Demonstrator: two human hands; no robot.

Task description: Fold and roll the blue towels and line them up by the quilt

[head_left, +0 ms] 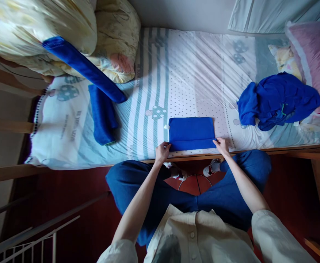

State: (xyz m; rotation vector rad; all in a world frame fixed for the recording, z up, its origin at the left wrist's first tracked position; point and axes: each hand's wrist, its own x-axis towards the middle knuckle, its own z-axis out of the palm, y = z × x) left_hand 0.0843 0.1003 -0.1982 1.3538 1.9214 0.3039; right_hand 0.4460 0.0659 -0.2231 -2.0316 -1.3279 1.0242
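Observation:
A blue cloth (191,132), folded into a flat rectangle, lies on the bed near its front edge. My left hand (162,152) pinches the cloth's near left corner. Its near right corner is pinched by my right hand (221,145). The near edge is turned up into a narrow fold. A small white tag (167,126) sticks out at the cloth's left side.
A rolled blue cloth (103,114) lies to the left, and a longer blue roll (84,68) leans on the patterned pillows (67,33). A crumpled blue pile (277,100) sits at the right by a pink pillow (315,54). The wooden bed frame (286,150) runs along the front.

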